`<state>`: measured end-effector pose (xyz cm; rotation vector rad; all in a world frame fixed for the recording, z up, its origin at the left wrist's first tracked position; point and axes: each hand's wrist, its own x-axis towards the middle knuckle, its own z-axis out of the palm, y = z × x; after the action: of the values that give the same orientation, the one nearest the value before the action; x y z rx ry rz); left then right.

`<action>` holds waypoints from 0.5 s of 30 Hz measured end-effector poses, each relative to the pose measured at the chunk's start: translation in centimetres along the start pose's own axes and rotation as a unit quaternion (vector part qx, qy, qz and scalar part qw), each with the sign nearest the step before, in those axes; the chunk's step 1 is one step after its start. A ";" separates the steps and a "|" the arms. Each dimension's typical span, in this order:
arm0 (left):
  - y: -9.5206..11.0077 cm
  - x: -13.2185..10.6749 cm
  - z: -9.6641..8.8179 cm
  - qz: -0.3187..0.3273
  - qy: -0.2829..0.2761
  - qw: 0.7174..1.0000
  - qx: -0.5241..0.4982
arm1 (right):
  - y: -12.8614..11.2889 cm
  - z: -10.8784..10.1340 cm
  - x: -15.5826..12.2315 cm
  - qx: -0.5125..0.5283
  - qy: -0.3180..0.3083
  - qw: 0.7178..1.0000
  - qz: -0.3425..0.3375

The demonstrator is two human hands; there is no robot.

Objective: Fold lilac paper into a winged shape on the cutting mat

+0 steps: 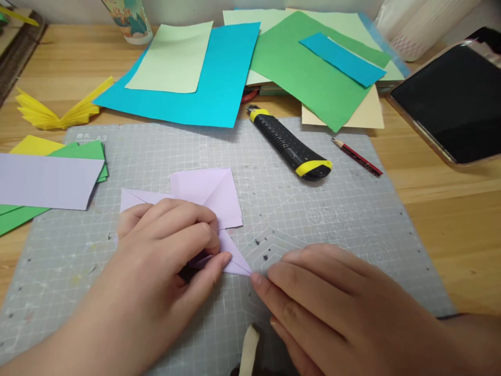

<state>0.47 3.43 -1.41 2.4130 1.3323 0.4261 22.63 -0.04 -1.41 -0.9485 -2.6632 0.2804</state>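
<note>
A partly folded lilac paper (211, 196) lies on the grey cutting mat (332, 219). My left hand (156, 271) rests on its lower part, fingers curled, thumb and fingers pinching a folded flap. My right hand (332, 303) lies flat on the mat just right of the paper, its fingertip touching the pointed corner of the flap.
A black-and-yellow utility knife (289, 146) and a red pencil (357, 156) lie at the mat's far edge. Coloured sheets: blue (219, 89), green (313, 78), a lilac strip (47, 180) at left. A yellow fan fold (55, 112), a cup (131, 21), a dark tablet (454, 99) at right.
</note>
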 end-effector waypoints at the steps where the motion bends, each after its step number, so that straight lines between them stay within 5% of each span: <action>1: 0.0 0.0 0.0 0.000 0.000 1.000 0.001 | 0.0 0.0 0.1 0.007 -0.005 1.000 0.008; 15: 0.7 0.2 -0.1 -0.036 -0.019 0.999 0.003 | 0.5 0.0 0.4 0.066 -0.053 0.996 0.015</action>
<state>1.02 3.25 -1.06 2.3577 1.3996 0.3554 22.66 0.62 -1.47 -0.9586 -2.6879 0.5201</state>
